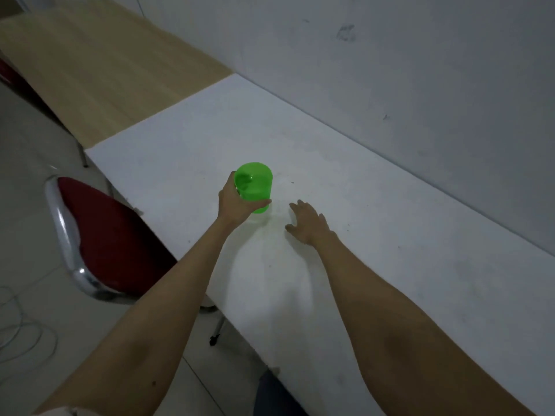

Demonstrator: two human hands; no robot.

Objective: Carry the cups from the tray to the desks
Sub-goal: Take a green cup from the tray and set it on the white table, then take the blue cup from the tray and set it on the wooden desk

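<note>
Placing step: left hand (237,202) grips green cup (253,187) on white desk (375,235); right hand (306,223) open, empty. Next: release cup upright.

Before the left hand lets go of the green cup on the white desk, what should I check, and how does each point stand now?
1. Left hand grips the green cup: ok.
2. Cup upright, opening up: ok.
3. Cup's base fully down on the white desk: cannot tell, fingers hide the base.
4. Cup well clear of the desk's edge: ok.
5. Right hand empty, open, beside the cup without touching it: ok.
6. Desk spot near the cup free of other things: ok.
</note>
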